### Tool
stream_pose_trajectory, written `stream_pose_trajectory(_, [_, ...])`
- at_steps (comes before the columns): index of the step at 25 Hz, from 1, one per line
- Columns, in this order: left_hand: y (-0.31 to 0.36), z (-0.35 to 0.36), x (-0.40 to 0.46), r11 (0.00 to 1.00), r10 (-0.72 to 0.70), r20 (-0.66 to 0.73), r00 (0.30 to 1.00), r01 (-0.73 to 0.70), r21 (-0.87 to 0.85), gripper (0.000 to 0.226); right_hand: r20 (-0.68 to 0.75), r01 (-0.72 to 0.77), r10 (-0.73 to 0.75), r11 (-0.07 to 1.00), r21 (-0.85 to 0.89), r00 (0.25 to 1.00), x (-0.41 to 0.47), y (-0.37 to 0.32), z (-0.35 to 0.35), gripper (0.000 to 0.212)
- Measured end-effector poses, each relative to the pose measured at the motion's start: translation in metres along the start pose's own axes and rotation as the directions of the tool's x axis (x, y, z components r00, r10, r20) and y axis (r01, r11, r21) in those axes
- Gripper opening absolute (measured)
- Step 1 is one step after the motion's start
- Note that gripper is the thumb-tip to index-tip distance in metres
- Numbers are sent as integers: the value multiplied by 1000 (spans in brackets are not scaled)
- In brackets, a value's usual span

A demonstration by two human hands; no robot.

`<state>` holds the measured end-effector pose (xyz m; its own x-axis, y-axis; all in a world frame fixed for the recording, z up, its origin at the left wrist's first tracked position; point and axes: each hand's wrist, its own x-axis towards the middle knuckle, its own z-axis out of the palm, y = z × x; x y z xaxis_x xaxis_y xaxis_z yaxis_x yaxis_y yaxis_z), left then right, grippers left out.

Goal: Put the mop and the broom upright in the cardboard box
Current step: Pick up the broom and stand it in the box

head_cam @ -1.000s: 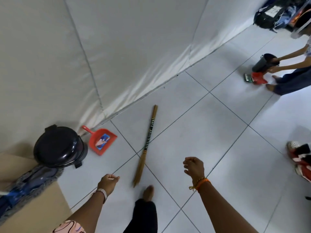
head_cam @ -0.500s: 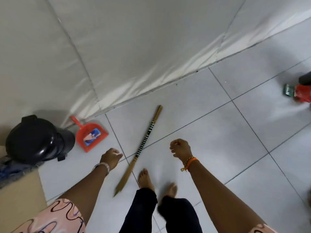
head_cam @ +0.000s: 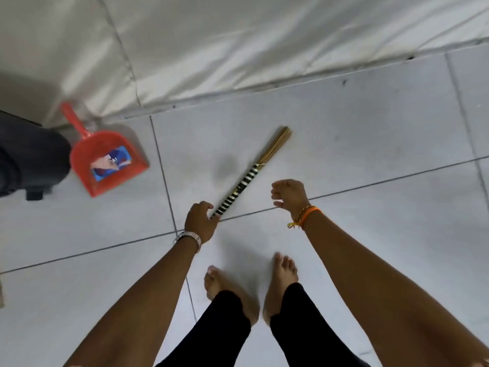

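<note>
- Bright, even, diffuse light fills the scene; no lamp or window is visible.
- Soft grey shadows fall on the pale floor tiles (head_cam: 344, 234): one smudge beside the broom (head_cam: 246, 181), another around the bare feet (head_cam: 254, 282).
- The white wall covering (head_cam: 238, 43) shows gentle shading along its creases, without glare.
- The picture is slightly soft overall; the left hand (head_cam: 199, 223) and right hand (head_cam: 289, 194) show mild motion blur.
- Wide-angle distortion bends the tile lines and stretches the forearms near the lower edge.
- The dark object (head_cam: 23, 160) at the left edge is blurred and underexposed.
</note>
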<state>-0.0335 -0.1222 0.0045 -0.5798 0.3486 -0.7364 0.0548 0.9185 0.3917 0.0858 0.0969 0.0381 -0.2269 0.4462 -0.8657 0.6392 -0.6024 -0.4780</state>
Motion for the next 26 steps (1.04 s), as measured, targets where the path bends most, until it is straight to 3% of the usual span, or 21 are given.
stream_pose_trajectory(3, [-34, 50, 50, 991, -4, -33, 999, 8, 134, 53, 9, -22, 22, 999, 44, 1000, 82, 12, 18, 14])
stream_pose_trajectory(7, [-60, 95, 105, 946, 184, -46, 982, -164, 281, 40, -10, -70, 72, 990, 125, 997, 170, 22, 44, 27])
stream_pose_trajectory(11, [-61, 104, 116, 911, 261, -61, 963, -225, 346, 40, -53, -110, 123, 973, 205, 991, 197, 16, 60, 1])
stream_pose_trajectory(13, [-52, 93, 108, 912, 244, -62, 968, -207, 354, 39, -41, -134, 147, 965, 227, 988, 190, 3, 62, 11])
stream_pose_trajectory(17, [-14, 34, 66, 961, 165, -127, 978, -130, 243, 24, -11, -62, 67, 967, 246, 998, 125, -57, 64, 5])
stream_pose_trajectory(21, [39, -54, 5, 984, 134, -197, 971, -107, 145, 24, 35, 76, -86, 970, 231, 996, 16, -149, 71, 3])
stream_pose_trajectory(23, [75, -138, -80, 990, 127, -275, 953, -107, 87, 25, 121, 182, -210, 961, 207, 970, -109, -225, 75, 4])
stream_pose_trajectory(26, [100, -173, -119, 994, 90, -310, 946, -102, -24, 20, 208, 331, -353, 934, 137, 912, -174, -260, 80, 4])
